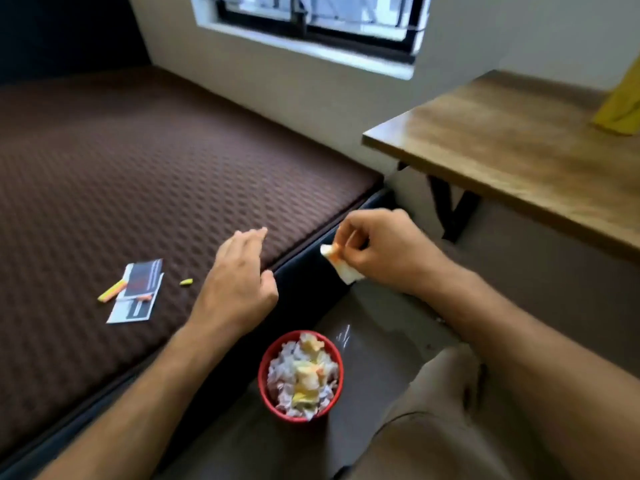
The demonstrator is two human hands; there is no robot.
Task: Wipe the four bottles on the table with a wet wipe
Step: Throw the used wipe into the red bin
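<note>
Head view, right hand [384, 251]: fingers pinched closed on a crumpled white wet wipe [341, 266] stained orange along one edge; it hangs above the gap between mattress and worktop, higher in frame than the red bin.
Head view, left hand [239, 278]: fingers loosely spread, nothing in it, hovering over the mattress edge.
Wet wipe: only in the right hand, clear of every surface.
Red bin [268, 393]: on the floor between the two forearms, packed with crumpled white and yellowish wipes.
Mattress [104, 174]: brown, quilted, fills the left of the frame.
Leaflet [136, 292]: flat on the mattress, left of the left hand, with small yellow-orange pieces on and beside it.
Worktop [512, 150]: wooden, upper right, well apart from both hands.
Yellow object [620, 105]: at the worktop's far right edge, cut off by the frame; cannot tell what it is.
Bottles: none identifiable.
</note>
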